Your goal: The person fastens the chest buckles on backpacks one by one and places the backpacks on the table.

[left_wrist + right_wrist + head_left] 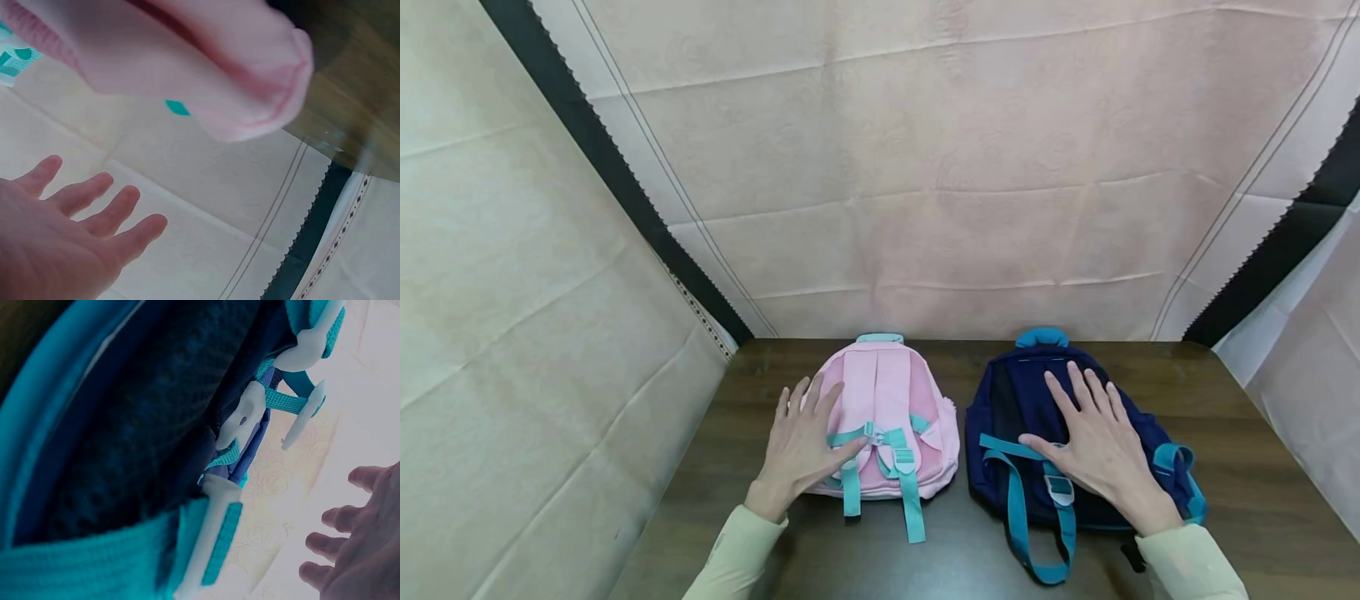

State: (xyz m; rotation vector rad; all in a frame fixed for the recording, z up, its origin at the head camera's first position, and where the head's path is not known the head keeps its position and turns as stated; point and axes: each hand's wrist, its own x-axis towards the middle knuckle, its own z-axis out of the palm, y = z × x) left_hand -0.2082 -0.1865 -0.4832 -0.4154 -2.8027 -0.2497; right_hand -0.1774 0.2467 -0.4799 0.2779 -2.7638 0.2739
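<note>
Two small backpacks lie side by side on the table, shoulder straps facing up. The pink backpack [895, 375] has turquoise webbing and a pale buckle; its pink edge [250, 81] fills the top of the left wrist view. My left hand [801, 437] is spread at its left side, fingers straight and gripping nothing. The navy backpack [1022, 383] has bright blue straps, white strap adjusters [244, 415] and a blue top handle. Over its middle and right part my right hand [1097, 437] is spread, fingers straight, hiding some of the fabric. Whether either hand touches its bag is unclear.
The dark wooden table [940, 558] ends at a pale fabric wall [962, 183] behind the bags. Side walls of similar fabric [535, 333] rise left and right, joined by black bands. A looped blue strap [1048, 575] hangs toward the front.
</note>
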